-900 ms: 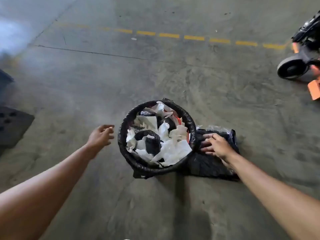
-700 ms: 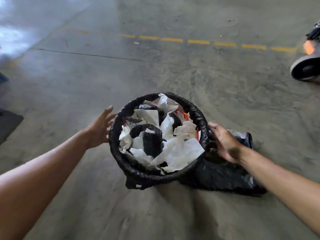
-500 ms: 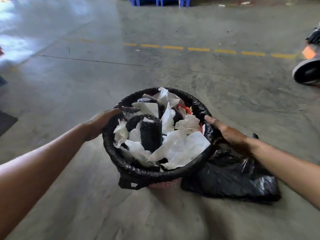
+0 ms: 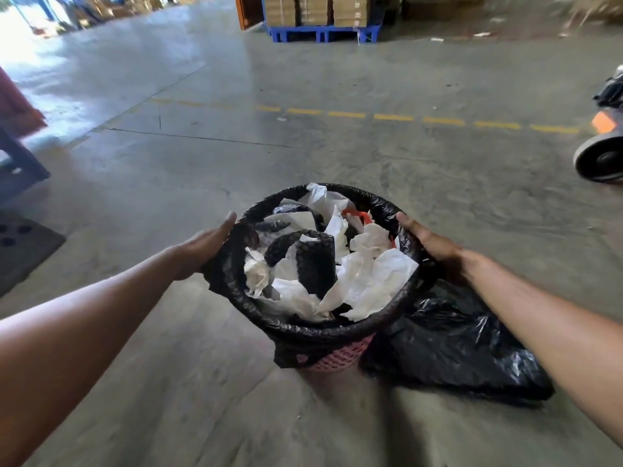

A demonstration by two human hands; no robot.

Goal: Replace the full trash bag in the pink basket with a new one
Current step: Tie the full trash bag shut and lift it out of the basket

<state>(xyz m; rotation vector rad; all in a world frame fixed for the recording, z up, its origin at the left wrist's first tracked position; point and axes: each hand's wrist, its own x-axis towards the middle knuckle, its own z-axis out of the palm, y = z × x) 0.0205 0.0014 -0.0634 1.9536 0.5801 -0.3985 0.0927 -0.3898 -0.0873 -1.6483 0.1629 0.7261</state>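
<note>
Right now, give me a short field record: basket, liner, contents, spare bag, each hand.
basket: pink, mesh wall, mostly hidden by the liner
liner: black, folded over the rim, not yet pulled out
contents: crumpled white paper, black and red scraps, up to the rim
spare bag: black, on the floor, right of the basket
left hand: flat against the left rim
right hand: on the right rim, fingers out of sight

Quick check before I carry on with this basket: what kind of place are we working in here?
Most likely a warehouse or loading area. Stacked cardboard boxes sit on a blue pallet at the far end, the bare concrete floor carries a dashed yellow line, and a wheeled machine is partly visible at right.
</note>
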